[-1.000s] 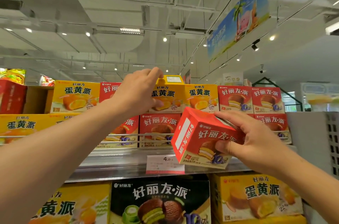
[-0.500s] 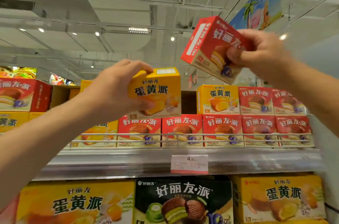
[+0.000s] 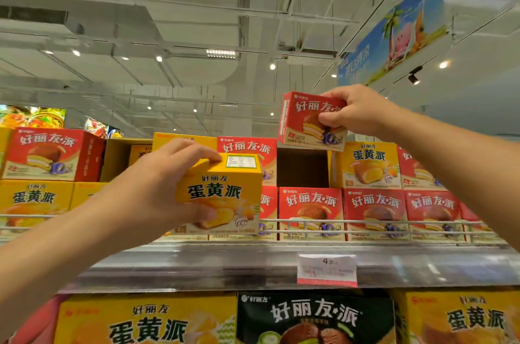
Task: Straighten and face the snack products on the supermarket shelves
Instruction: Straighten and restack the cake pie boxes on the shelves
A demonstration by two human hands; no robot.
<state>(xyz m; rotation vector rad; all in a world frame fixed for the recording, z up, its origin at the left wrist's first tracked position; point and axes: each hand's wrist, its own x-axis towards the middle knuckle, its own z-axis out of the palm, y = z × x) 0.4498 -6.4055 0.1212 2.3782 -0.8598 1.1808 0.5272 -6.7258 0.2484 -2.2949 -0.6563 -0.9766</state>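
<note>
Each grip closed — yellow box (image 3: 222, 191), red box (image 3: 308, 121)

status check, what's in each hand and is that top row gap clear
Left hand shut on yellow box, off the shelf. Right hand holds red box above the gap. Gap looks clear.

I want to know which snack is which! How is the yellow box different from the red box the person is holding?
The yellow box, in the left hand, shows a golden cake; the red box, in the right hand, shows a chocolate-covered pie. The yellow box is held low, in front of the shelf rail; the red box is raised higher, above a dark gap in the top row. Both are small cartons facing forward.
</note>
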